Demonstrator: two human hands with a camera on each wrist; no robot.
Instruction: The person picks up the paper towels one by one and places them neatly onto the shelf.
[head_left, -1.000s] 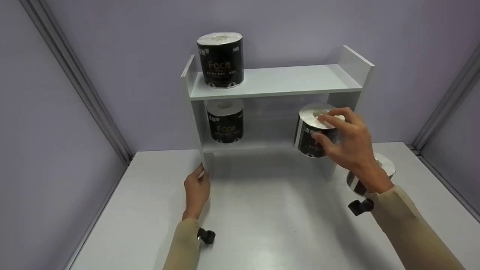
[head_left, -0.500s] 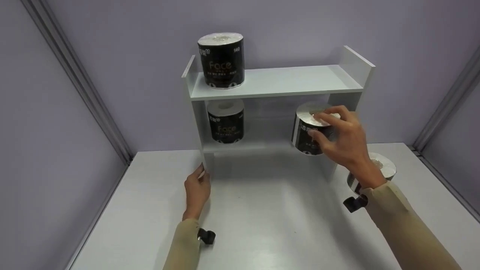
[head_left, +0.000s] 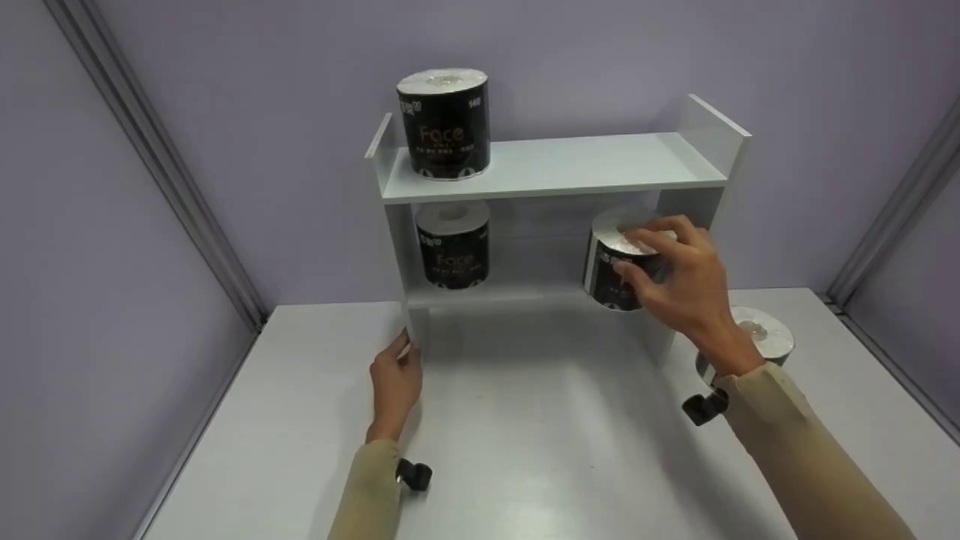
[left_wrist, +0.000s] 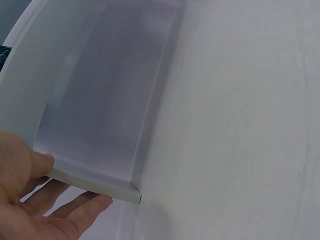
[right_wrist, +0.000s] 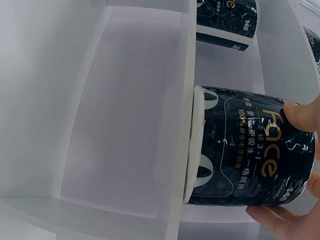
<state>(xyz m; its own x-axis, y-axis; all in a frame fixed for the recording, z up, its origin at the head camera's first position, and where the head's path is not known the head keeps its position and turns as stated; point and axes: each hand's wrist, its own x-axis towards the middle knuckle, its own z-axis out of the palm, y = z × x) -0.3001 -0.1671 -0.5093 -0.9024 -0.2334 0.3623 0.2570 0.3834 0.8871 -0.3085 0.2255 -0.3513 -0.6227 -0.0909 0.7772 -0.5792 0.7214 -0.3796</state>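
My right hand [head_left: 679,274] grips a black-wrapped toilet paper roll [head_left: 619,281] near its top, thumb on the front and fingers over the white upper end. In the right wrist view this roll [right_wrist: 240,150] has its base right at the front edge of the middle shelf [right_wrist: 182,125]. My left hand [head_left: 396,381] pinches the lower left side panel of the white shelf rack [head_left: 555,187]. The left wrist view shows the thumb on one face of that panel [left_wrist: 90,184] and the fingers on the other.
One wrapped roll [head_left: 446,131] stands on the top shelf at the left, and another roll [head_left: 455,255] on the shelf beneath it. A further roll [head_left: 765,337] stands on the white table [head_left: 517,450] at the right, partly behind my right forearm. A wall [head_left: 585,60] rises behind the rack.
The right hand has carried its roll a little left and slightly up, toward the middle shelf; over the last half second it has moved very little. The left hand stays on the side panel.
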